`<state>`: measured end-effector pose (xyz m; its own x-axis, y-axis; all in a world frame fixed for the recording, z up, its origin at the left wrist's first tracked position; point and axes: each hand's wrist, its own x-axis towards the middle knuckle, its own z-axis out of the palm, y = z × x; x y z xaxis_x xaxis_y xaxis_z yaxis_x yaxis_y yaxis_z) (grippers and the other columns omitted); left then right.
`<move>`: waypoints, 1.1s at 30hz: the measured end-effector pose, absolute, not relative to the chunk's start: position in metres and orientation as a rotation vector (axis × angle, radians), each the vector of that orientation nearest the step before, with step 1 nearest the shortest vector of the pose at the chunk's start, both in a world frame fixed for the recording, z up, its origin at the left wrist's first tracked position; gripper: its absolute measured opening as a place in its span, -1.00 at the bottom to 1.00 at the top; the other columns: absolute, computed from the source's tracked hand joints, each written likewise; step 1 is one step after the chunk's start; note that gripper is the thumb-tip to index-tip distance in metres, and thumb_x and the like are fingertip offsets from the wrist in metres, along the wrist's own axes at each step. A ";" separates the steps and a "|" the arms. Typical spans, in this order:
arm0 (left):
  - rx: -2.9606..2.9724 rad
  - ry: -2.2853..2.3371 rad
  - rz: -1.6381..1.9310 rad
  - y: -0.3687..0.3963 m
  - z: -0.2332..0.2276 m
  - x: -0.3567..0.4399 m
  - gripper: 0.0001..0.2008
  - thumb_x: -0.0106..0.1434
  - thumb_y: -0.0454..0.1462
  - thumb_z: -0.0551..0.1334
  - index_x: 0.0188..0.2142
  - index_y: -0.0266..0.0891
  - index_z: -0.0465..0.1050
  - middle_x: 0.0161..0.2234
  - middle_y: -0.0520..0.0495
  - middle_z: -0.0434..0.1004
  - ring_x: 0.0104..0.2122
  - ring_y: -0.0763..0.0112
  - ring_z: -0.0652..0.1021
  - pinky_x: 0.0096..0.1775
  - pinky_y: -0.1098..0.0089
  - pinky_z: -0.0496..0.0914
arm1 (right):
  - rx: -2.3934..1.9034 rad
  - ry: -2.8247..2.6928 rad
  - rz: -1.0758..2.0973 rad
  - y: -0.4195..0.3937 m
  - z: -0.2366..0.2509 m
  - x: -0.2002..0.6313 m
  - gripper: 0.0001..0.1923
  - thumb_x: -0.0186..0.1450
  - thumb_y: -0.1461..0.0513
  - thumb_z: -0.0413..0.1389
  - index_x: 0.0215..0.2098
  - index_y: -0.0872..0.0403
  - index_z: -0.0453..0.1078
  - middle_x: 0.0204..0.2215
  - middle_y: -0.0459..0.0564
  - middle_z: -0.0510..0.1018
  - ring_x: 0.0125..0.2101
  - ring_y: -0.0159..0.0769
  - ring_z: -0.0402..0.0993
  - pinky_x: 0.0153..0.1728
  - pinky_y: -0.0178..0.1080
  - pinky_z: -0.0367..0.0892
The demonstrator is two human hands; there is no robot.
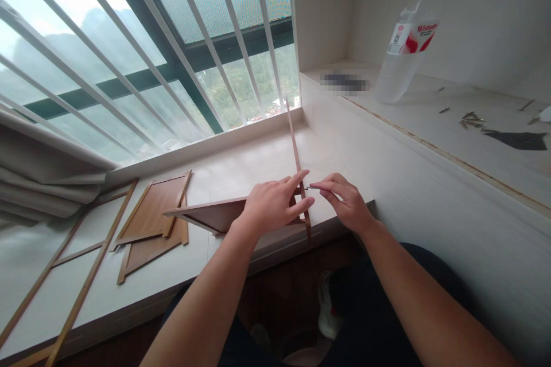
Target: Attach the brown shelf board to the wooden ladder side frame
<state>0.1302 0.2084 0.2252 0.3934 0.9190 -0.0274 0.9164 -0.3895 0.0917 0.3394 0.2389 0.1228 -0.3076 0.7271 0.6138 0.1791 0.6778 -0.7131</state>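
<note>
Left hand point(275, 203) is spread over the near end of a thin brown wooden strip point(297, 155) that stands on edge on the pale window ledge point(241, 169), index finger and thumb closed narrowly on either side of it, holding it upright against a brown board point(215, 215) that lies tilted under the palm. Right hand point(346, 200) comes in from the other side, thumb and forefinger pinched tight on a small nail point(313, 187) whose tip points at the strip. The strip runs away toward the window corner, its near end right at the ledge's front edge. Left of the hands lie flat brown panels point(150, 223) and long thin slats point(86, 281), with bare ledge between them. White window bars point(181, 51) close the far side. Up right, on a raised shelf point(473, 149), a clear plastic bottle point(408, 40) with a red and white label, lettering too blurred to read, and loose nails point(471, 120) scattered beside it.
</note>
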 end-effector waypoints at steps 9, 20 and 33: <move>2.537 1.685 0.028 0.209 0.225 0.130 -0.31 0.41 0.21 -0.12 0.43 0.10 0.00 0.08 -0.01 0.61 -0.05 0.17 0.64 -0.15 0.28 0.44 | -0.708 -1.836 0.653 0.239 0.123 0.341 -0.71 0.49 0.19 0.05 0.07 -0.11 0.55 -0.21 0.02 0.53 -0.14 -0.22 0.44 -0.07 -0.09 0.40; 2.552 1.678 0.051 0.208 0.224 0.130 -0.32 0.41 0.21 -0.13 0.42 0.12 0.01 0.10 0.02 0.60 -0.06 0.13 0.65 -0.20 0.26 0.42 | -0.688 -1.858 0.605 0.242 0.122 0.341 -0.70 0.48 0.22 0.05 0.08 -0.16 0.55 -0.20 0.01 0.53 -0.11 -0.21 0.44 -0.05 -0.08 0.40; 2.561 1.683 0.053 0.209 0.222 0.129 -0.33 0.41 0.21 -0.13 0.43 0.13 -0.01 0.09 0.04 0.61 -0.07 0.17 0.65 -0.20 0.29 0.41 | -0.706 -1.834 0.727 0.242 0.121 0.339 -0.72 0.51 0.19 0.00 0.01 -0.03 0.55 -0.40 -0.07 0.48 -0.31 -0.35 0.43 -0.18 -0.23 0.37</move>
